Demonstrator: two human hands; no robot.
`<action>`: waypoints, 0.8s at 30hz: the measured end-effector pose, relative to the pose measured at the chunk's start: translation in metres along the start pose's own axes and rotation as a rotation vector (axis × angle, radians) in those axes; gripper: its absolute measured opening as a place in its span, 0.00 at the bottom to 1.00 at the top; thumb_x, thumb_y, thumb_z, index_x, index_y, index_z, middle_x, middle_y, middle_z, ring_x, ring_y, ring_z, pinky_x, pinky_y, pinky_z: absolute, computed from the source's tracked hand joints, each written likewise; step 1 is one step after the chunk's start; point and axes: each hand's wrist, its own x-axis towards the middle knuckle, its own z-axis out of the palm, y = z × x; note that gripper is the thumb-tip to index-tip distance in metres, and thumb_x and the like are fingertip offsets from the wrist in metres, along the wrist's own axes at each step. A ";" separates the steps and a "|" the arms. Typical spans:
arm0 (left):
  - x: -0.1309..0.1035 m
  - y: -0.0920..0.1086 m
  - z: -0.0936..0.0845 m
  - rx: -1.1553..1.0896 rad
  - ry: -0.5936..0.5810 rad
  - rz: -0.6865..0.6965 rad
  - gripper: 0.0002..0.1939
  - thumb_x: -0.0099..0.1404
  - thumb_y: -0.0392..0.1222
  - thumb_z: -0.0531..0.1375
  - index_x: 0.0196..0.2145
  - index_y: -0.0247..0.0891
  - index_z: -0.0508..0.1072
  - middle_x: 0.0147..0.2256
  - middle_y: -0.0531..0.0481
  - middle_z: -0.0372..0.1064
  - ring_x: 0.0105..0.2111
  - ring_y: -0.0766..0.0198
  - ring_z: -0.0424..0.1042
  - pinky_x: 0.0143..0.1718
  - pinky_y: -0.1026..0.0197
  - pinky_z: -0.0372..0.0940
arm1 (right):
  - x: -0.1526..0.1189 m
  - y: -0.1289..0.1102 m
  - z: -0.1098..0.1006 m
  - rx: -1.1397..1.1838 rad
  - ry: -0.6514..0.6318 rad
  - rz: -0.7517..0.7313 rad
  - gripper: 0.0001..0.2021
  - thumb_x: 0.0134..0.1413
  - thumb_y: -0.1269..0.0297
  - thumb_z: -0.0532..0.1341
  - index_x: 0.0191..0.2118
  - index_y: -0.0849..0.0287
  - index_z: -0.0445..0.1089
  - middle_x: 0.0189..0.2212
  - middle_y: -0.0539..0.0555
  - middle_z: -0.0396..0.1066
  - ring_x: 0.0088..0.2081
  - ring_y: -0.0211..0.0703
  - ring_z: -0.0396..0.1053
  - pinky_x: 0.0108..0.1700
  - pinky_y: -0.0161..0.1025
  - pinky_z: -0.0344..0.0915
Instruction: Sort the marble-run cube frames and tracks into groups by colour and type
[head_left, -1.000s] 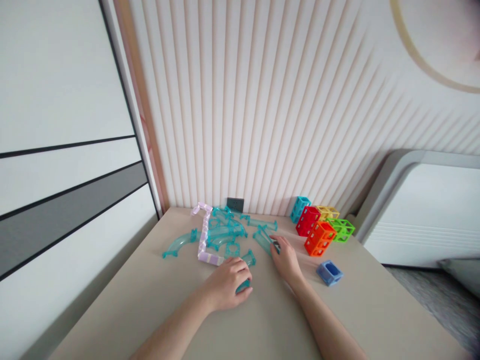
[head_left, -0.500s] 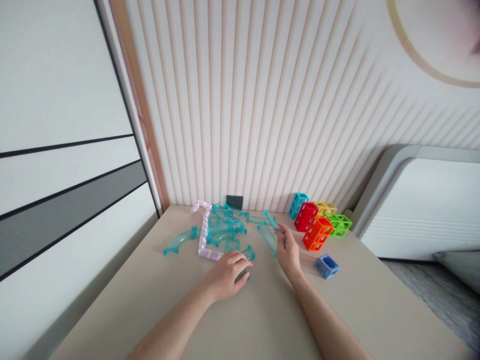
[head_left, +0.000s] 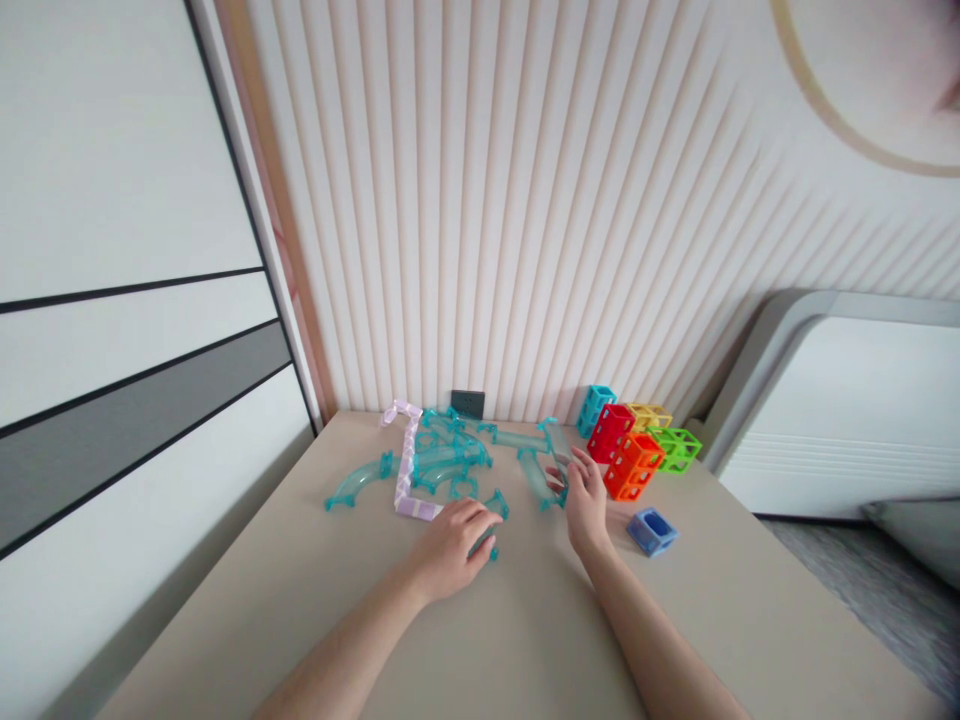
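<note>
On the desk [head_left: 525,625], the right hand [head_left: 587,495], pinching a clear teal track [head_left: 557,445], has swung it rightward, exposing another track [head_left: 533,475] beside it; the held one thus seems loose. The left hand [head_left: 454,545] curls over a partly hidden teal piece [head_left: 498,504].

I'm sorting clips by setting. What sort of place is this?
Probably a bedroom, perhaps a child's: what looks like a headboard stands to the right with grey fabric below it, and toy blocks and teal track pieces are on the table.
</note>
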 end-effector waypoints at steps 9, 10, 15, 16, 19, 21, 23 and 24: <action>0.000 0.003 -0.002 -0.002 -0.056 -0.008 0.12 0.70 0.36 0.55 0.49 0.43 0.72 0.44 0.48 0.74 0.48 0.55 0.72 0.53 0.52 0.67 | -0.002 -0.007 0.003 -0.108 0.009 0.014 0.25 0.52 0.46 0.60 0.50 0.58 0.65 0.46 0.61 0.72 0.40 0.57 0.80 0.16 0.29 0.59; 0.000 0.003 -0.002 -0.004 -0.060 -0.007 0.12 0.70 0.36 0.55 0.49 0.43 0.72 0.45 0.48 0.74 0.48 0.55 0.72 0.53 0.52 0.67 | -0.002 -0.009 0.003 -0.104 0.007 0.012 0.25 0.52 0.46 0.60 0.50 0.58 0.65 0.46 0.62 0.72 0.40 0.58 0.80 0.15 0.29 0.58; -0.001 -0.002 0.001 -0.032 0.030 -0.028 0.24 0.71 0.39 0.56 0.63 0.46 0.61 0.48 0.46 0.72 0.50 0.54 0.72 0.54 0.49 0.68 | -0.008 -0.026 0.003 0.080 -0.063 0.082 0.25 0.49 0.48 0.64 0.49 0.57 0.64 0.42 0.58 0.75 0.28 0.50 0.80 0.13 0.28 0.52; -0.002 -0.004 0.002 -0.046 0.077 -0.031 0.28 0.71 0.40 0.55 0.66 0.46 0.55 0.50 0.45 0.71 0.51 0.54 0.71 0.55 0.49 0.68 | -0.011 -0.032 0.003 0.114 -0.131 0.134 0.25 0.48 0.49 0.65 0.49 0.56 0.64 0.41 0.57 0.76 0.25 0.48 0.79 0.12 0.27 0.50; -0.002 -0.008 0.004 -0.094 0.222 -0.067 0.38 0.73 0.46 0.56 0.71 0.46 0.39 0.56 0.40 0.67 0.53 0.53 0.71 0.56 0.49 0.68 | -0.024 -0.048 0.005 0.121 -0.428 0.309 0.25 0.49 0.52 0.67 0.50 0.56 0.65 0.38 0.57 0.79 0.20 0.43 0.76 0.11 0.26 0.44; -0.002 -0.011 0.004 -0.123 0.288 -0.100 0.40 0.72 0.49 0.56 0.72 0.46 0.36 0.58 0.38 0.64 0.53 0.53 0.71 0.55 0.49 0.69 | -0.033 -0.055 0.007 0.098 -0.577 0.369 0.24 0.51 0.52 0.66 0.51 0.56 0.66 0.38 0.57 0.80 0.18 0.41 0.75 0.10 0.26 0.44; -0.001 -0.014 0.005 -0.133 0.326 -0.108 0.39 0.72 0.50 0.56 0.72 0.47 0.39 0.61 0.37 0.62 0.57 0.51 0.69 0.56 0.48 0.68 | -0.038 -0.058 0.009 0.092 -0.670 0.402 0.25 0.51 0.52 0.65 0.53 0.56 0.65 0.37 0.57 0.80 0.17 0.41 0.75 0.10 0.25 0.44; -0.001 -0.015 0.005 -0.130 0.342 -0.103 0.38 0.72 0.51 0.56 0.71 0.47 0.41 0.62 0.37 0.60 0.60 0.49 0.67 0.58 0.47 0.67 | -0.040 -0.058 0.009 0.092 -0.710 0.419 0.25 0.51 0.53 0.65 0.54 0.56 0.64 0.36 0.57 0.80 0.17 0.41 0.75 0.09 0.25 0.44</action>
